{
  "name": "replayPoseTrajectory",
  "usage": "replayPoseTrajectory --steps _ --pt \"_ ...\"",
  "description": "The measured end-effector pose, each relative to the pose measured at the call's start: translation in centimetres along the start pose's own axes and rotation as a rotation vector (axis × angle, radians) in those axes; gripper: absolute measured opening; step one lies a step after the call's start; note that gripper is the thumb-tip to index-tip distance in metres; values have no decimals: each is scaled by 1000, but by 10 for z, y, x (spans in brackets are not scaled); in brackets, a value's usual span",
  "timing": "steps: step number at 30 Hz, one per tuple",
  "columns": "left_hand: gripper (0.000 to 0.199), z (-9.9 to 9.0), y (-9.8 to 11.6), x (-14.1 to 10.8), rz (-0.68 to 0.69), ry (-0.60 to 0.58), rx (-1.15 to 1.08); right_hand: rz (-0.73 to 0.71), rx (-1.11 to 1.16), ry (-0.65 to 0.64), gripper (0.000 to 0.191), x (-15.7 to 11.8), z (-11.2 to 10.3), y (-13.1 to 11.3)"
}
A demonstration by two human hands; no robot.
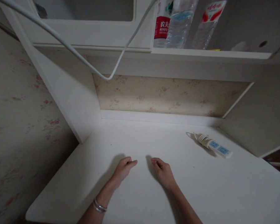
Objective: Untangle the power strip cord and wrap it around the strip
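My left hand [124,168] is curled into a loose fist over the white desk [140,199], its thumb pointing right. No object shows in it. Metal bangles [99,206] circle the left wrist. Across a small gap, my right hand [162,171] is closed too, fingers bent in and thumb against them, and nothing shows in its grip. Both hands cast shadows on the desktop. To the right of my right hand, and apart from it, a white power strip [224,151] with blue socket faces lies on the desk, its cord [203,139] wound in a bundle at one end.
Overhead, a shelf [210,55] holds several plastic bottles [180,26], one with a red label. A pale cable [84,60] hangs low in front of the cabinet. Upright panels [67,90] flank the desk, and floral wallpaper [151,93] shows behind it.
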State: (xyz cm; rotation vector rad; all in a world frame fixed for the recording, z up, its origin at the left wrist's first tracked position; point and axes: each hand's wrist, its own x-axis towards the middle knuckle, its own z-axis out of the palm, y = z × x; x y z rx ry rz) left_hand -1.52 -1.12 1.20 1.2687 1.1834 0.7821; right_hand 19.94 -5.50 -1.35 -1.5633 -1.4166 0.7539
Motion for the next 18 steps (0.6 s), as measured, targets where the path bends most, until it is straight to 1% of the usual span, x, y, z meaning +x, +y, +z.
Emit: replayPoseTrajectory --steps 6,18 --pt "45 0 -1 1 5 -3 16 12 10 3 51 0 0 2" --pt "42 -1 -3 1 15 -17 42 23 6 -19 42 2 -1 2"
